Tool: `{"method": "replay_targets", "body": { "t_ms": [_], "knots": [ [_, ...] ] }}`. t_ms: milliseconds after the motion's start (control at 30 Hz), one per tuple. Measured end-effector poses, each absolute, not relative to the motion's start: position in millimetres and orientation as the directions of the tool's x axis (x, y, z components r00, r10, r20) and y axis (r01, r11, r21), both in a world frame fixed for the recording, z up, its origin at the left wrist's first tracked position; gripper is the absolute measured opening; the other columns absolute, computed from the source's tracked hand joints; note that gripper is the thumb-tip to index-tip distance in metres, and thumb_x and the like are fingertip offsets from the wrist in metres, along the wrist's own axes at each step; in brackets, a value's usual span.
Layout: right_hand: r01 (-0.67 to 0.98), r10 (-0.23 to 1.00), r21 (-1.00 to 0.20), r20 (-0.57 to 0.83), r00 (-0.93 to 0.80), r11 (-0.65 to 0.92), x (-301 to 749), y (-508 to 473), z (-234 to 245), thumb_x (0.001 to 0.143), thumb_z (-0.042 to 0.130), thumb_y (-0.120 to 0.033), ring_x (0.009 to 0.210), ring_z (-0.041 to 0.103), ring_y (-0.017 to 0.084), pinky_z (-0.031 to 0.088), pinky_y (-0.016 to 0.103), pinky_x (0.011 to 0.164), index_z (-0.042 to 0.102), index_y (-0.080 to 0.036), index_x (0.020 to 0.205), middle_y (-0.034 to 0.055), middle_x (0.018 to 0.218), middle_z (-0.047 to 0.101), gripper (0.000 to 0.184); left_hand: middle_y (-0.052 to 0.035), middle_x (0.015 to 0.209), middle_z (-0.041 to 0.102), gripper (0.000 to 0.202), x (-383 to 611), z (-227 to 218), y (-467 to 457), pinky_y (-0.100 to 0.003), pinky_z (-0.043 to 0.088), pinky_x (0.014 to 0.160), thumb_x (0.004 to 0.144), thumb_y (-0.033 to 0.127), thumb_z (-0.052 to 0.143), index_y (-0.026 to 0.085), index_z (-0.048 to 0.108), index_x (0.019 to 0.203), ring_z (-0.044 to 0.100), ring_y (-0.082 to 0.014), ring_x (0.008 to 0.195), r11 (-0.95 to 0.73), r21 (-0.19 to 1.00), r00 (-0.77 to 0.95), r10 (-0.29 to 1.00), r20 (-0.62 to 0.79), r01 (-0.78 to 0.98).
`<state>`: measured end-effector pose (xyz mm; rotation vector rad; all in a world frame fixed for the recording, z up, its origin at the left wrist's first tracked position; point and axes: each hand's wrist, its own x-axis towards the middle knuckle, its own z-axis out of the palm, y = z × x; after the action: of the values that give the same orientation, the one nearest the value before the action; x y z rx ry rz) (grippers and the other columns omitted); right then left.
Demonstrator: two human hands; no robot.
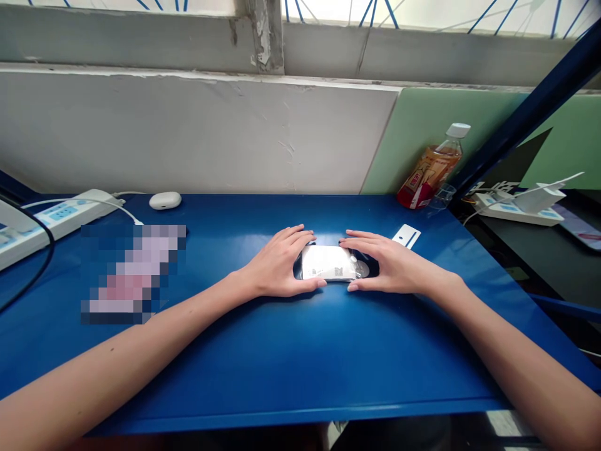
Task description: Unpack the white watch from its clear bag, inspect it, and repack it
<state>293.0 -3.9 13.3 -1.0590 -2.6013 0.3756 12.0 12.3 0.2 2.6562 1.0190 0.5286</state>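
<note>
A small flat packet [331, 263] lies at the middle of the blue table. Its face is white with small printed marks, its ends are dark, and it has a shiny, clear-looking wrap. Around its left end curves my left hand [286, 262], thumb along the near edge and fingers at the far edge. My right hand [389, 260] grips the right end in the same way, partly covering a pale round spot there. What the packet contains is hidden. Just beyond my right hand is a white card [406, 237] with a dark stripe.
On the blue table [319, 357], a blurred-out phone-like object [141, 269] lies left, near a white earbud case [165, 200] and a power strip [61, 213] with cables. A drink bottle [432, 169] leans at the back right. Another power strip [521, 210] sits beyond the blue post.
</note>
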Motion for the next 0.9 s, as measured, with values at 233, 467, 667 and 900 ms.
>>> {"method": "replay_targets", "body": {
  "t_ms": [233, 467, 667, 900],
  "knots": [
    [0.641, 0.707, -0.323, 0.151, -0.691, 0.696, 293.0, -4.9, 12.2, 0.080, 0.071, -0.063, 0.142, 0.043, 0.037, 0.042, 0.053, 0.114, 0.050, -0.012, 0.146, 0.0192, 0.146, 0.055, 0.086, -0.0240, 0.154, 0.040, 0.087, 10.9, 0.6, 12.7, -0.058, 0.025, 0.119, 0.082, 0.071, 0.060, 0.009, 0.049, 0.143, 0.034, -0.0375, 0.146, -0.723, 0.341, 0.724, 0.673, 0.152, 0.601],
    [0.654, 0.706, -0.288, 0.139, -0.694, 0.700, 295.7, -3.2, 11.2, 0.078, 0.069, -0.067, 0.146, 0.037, 0.038, 0.038, 0.056, 0.116, 0.050, -0.013, 0.144, 0.0192, 0.152, 0.049, 0.088, -0.0224, 0.148, 0.049, 0.088, 9.7, 1.0, 17.8, -0.059, 0.030, 0.116, 0.072, 0.074, 0.071, 0.014, 0.058, 0.134, 0.041, -0.0389, 0.142, -0.689, 0.446, 0.691, 0.697, 0.192, 0.571],
    [0.656, 0.716, -0.308, 0.148, -0.682, 0.689, 297.5, -1.9, 13.4, 0.077, 0.072, -0.066, 0.145, 0.038, 0.039, 0.041, 0.056, 0.114, 0.056, -0.014, 0.137, 0.0203, 0.148, 0.052, 0.081, -0.0227, 0.144, 0.054, 0.091, 9.0, 1.2, 18.4, -0.060, 0.034, 0.113, 0.065, 0.073, 0.076, 0.014, 0.058, 0.131, 0.043, -0.0404, 0.140, -0.663, 0.494, 0.672, 0.715, 0.194, 0.562],
    [0.645, 0.717, -0.334, 0.167, -0.677, 0.687, 298.9, -3.3, 17.1, 0.071, 0.077, -0.064, 0.143, 0.040, 0.041, 0.041, 0.059, 0.112, 0.056, -0.016, 0.136, 0.0215, 0.148, 0.052, 0.084, -0.0234, 0.141, 0.055, 0.082, 9.3, -1.6, 18.3, -0.061, 0.034, 0.113, 0.067, 0.071, 0.077, 0.014, 0.058, 0.124, 0.044, -0.0402, 0.139, -0.684, 0.469, 0.678, 0.702, 0.218, 0.558]
  ]
}}
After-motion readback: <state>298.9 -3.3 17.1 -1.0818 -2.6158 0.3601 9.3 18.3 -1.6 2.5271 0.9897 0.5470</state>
